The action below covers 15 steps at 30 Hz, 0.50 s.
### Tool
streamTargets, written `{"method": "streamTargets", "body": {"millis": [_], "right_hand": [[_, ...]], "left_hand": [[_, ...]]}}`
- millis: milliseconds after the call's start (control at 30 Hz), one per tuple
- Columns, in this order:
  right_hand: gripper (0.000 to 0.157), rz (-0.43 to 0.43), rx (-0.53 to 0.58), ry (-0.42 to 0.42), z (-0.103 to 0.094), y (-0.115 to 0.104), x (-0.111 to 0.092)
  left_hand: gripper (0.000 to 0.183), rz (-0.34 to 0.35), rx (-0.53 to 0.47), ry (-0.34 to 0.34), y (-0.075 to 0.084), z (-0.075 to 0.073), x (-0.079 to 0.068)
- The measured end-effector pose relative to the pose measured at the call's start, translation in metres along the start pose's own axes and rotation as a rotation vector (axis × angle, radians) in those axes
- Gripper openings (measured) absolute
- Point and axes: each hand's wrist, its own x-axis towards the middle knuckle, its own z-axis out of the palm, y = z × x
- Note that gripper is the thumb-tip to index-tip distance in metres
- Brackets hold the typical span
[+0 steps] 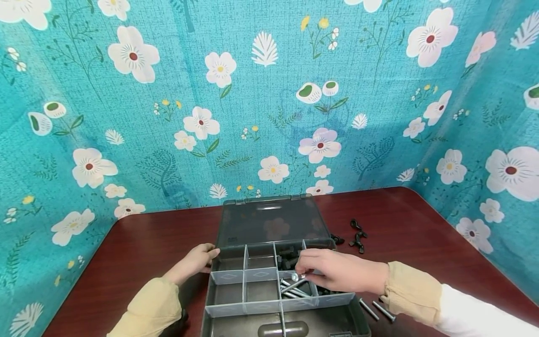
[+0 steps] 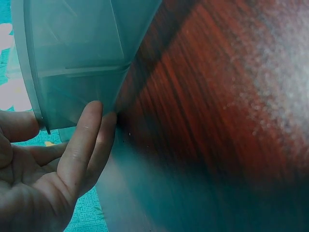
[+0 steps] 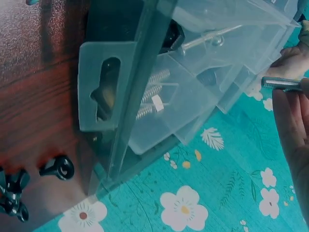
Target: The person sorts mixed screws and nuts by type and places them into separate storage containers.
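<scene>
A grey see-through compartment box (image 1: 286,305) lies with its lid (image 1: 273,222) folded back. My left hand (image 1: 197,260) holds the box at its left back corner. In the left wrist view, the fingers (image 2: 79,150) lie along the side wall and the thumb meets the rim. My right hand (image 1: 332,270) pinches a silver bolt (image 3: 281,83) between thumb and fingers, above the right part of the box. Several silver bolts (image 1: 291,291) lie in the middle compartment below it. Black pieces (image 1: 288,258) fill the compartment behind, partly covered by the right hand.
Two loose silver bolts (image 1: 384,311) lie on the dark red table (image 1: 404,220), right of the box. Small black wing-shaped pieces (image 1: 357,239) lie behind the right arm. A teal flowered cloth (image 1: 252,103) hangs around the table's far edges.
</scene>
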Motion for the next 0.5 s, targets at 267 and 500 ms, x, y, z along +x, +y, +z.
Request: {"method": "streamTargets", "body": {"millis": [267, 500], "right_hand": [[0.018, 0.092, 0.042, -0.086, 0.007, 0.006, 0.008], [0.014, 0.106, 0.011, -0.182, 0.013, 0.011, 0.014]], "left_hand": [[0.044, -0.002, 0.0, -0.002, -0.001, 0.0, 0.002], [0.045, -0.005, -0.01, -0.009, -0.001, 0.0, 0.003]]}}
